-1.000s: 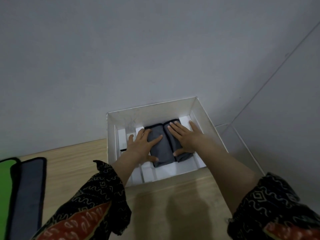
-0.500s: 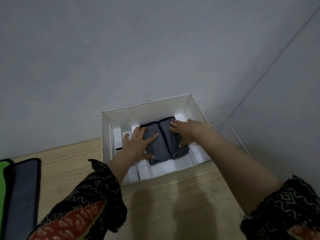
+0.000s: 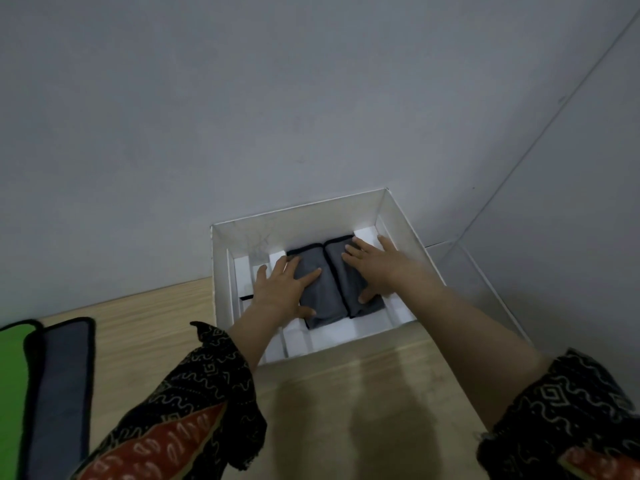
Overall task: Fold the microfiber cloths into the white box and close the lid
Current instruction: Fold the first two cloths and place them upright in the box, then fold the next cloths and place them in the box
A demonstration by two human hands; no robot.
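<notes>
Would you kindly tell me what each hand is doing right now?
Left hand: open, flat on the grey cloth in the box.
Right hand: open, pressing the same cloth, gripping nothing.

A plain grey wall (image 3: 277,116) meets a side wall (image 3: 571,202) behind the light wooden tabletop (image 3: 145,323).

Left hand (image 3: 282,292) covering 9 o'clock edge of left grey cloth (image 3: 320,299); right hand (image 3: 375,268) covering much of right grey cloth (image 3: 349,289). Green cloth (image 3: 12,393) running off frame at 8 o'clock.
</notes>
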